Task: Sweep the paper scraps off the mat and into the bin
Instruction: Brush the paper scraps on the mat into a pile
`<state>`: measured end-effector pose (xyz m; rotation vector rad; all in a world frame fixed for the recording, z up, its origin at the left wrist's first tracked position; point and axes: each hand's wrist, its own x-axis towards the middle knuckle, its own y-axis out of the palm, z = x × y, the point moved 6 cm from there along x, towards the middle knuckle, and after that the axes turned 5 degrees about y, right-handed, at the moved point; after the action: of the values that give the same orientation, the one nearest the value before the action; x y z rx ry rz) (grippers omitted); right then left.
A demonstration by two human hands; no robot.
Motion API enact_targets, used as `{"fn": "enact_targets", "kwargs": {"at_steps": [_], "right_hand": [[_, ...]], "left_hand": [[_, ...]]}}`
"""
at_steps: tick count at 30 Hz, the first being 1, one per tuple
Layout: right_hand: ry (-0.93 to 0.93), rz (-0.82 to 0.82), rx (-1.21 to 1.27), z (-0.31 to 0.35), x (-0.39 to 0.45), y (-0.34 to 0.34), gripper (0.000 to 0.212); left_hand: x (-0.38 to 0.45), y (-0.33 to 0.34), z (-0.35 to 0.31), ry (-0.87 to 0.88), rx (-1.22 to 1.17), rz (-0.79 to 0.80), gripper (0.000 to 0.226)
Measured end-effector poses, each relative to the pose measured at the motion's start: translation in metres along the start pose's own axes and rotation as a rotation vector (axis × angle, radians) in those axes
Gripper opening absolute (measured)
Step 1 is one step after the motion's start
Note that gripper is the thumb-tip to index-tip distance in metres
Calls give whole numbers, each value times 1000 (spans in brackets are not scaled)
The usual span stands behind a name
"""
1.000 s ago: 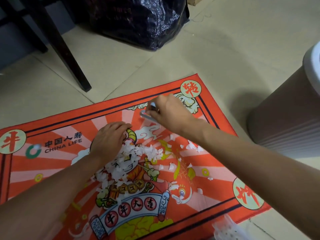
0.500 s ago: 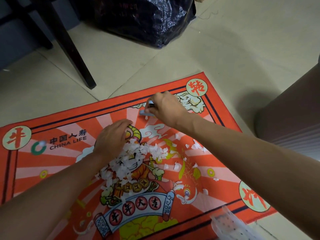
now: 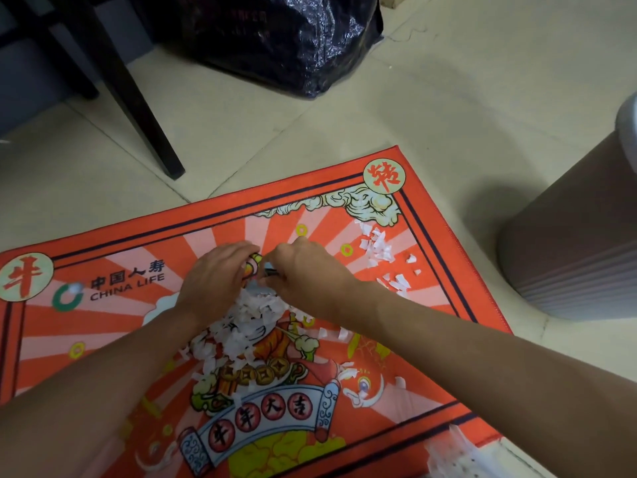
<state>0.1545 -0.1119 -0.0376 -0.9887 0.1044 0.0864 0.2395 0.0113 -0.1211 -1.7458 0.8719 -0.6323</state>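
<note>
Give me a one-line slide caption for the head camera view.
Both hands, left hand and right hand, gather paper scraps on the red mat; bin alongside.

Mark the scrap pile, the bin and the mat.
scrap pile [image 3: 248,322]: head view, middle of the white heap between the hands.
bin [image 3: 572,236]: head view, ribbed side wall at right.
mat [image 3: 120,315]: head view, bare striped area under the logo.

- Looks like a room in someone's home, seen at floor level: pale beige floor tiles [image 3: 482,98] with plain grout lines.
- A festive red mat [image 3: 431,270] lies flat on them.
- Beyond the mat, a stuffed black plastic bag [image 3: 293,39] and a dark furniture leg [image 3: 138,98].
- Right of the mat, a brownish bin [image 3: 572,236].
</note>
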Motion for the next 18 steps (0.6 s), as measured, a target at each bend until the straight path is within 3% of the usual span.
{"fn": "enact_targets", "kwargs": {"at_steps": [8, 18], "right_hand": [[103, -122, 28, -41, 3, -60, 26], [324, -295, -171, -138, -2, -102, 17]], "left_hand": [[7, 6, -12, 22, 34, 5, 43], [29, 25, -60, 82, -73, 12, 40]]}}
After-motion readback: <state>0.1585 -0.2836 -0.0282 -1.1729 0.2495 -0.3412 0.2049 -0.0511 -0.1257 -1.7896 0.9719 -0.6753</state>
